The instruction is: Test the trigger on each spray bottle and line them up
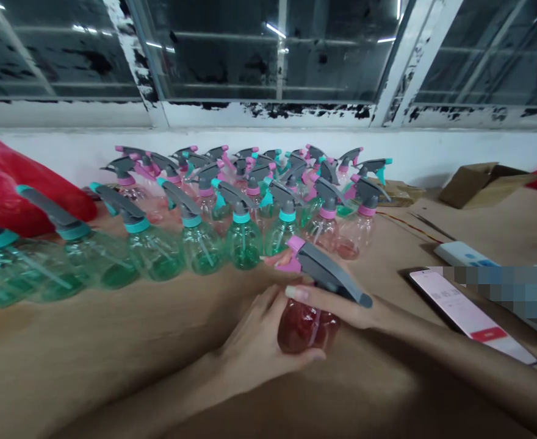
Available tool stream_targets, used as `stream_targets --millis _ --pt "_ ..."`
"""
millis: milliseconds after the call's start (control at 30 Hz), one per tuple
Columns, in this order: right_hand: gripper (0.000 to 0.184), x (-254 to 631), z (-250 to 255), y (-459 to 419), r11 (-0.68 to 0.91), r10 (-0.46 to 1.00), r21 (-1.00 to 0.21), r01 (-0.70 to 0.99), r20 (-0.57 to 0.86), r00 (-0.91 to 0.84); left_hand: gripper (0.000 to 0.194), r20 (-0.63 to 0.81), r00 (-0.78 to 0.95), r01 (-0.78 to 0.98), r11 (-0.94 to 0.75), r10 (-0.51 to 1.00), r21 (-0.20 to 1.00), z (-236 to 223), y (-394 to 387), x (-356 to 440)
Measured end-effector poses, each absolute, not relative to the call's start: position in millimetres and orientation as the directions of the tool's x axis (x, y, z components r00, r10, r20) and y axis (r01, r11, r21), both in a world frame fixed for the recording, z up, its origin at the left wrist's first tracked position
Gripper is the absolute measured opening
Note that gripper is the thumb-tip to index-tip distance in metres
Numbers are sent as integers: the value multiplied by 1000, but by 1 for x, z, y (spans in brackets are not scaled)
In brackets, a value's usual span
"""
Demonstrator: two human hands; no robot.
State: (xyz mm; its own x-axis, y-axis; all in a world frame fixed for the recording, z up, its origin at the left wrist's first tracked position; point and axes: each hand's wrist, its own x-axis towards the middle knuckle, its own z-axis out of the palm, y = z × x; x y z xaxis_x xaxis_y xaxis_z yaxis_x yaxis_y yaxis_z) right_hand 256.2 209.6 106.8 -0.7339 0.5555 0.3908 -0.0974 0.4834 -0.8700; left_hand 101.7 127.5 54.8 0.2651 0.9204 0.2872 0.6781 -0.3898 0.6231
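Note:
Close in front of me, a clear pink spray bottle [301,326] with a grey and pink trigger head [330,274] is held tilted above the brown table. My left hand [262,335] wraps round the bottle's body from the left and below. Around the neck, just under the head, close the fingers of my right hand [342,305]; part of them is hidden behind the head. A front row of green spray bottles [244,244] with turquoise collars stands just beyond my hands. Pink-collared spray bottles [357,228] stand at its right end.
More pink and green spray bottles crowd together behind the front row. A red plastic bag [25,189] lies at left. On the right are a phone [465,311] showing a timer, a white power strip [463,253], tweezers [431,225] and an open cardboard box [474,183]. Windows rise behind.

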Motion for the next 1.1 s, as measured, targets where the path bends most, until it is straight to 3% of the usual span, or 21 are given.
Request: stream_targets --millis 200,300,400,500,633,833,1100 --pt "32 250 99 208 448 588 -888 -100 378 -716 89 215 292 720 -362 932 592 39 123 88" --pt "31 251 98 210 470 588 -880 -74 374 -717 94 194 328 797 -381 925 469 26 120 74" --pt "23 253 101 212 533 592 -845 -36 403 -698 90 191 324 868 -371 927 330 19 117 63" --pt "17 255 108 215 609 601 -792 25 441 -667 83 191 337 886 -380 922 266 19 117 58" --pt "15 258 111 216 639 621 -763 99 437 -651 77 188 370 885 -407 910 228 22 117 59" --pt "25 257 107 216 498 659 -862 90 309 -686 71 158 374 899 -400 914 181 23 117 59" --pt "27 260 96 218 495 660 -864 89 307 -686 64 169 393 893 -419 904 167 25 118 59"
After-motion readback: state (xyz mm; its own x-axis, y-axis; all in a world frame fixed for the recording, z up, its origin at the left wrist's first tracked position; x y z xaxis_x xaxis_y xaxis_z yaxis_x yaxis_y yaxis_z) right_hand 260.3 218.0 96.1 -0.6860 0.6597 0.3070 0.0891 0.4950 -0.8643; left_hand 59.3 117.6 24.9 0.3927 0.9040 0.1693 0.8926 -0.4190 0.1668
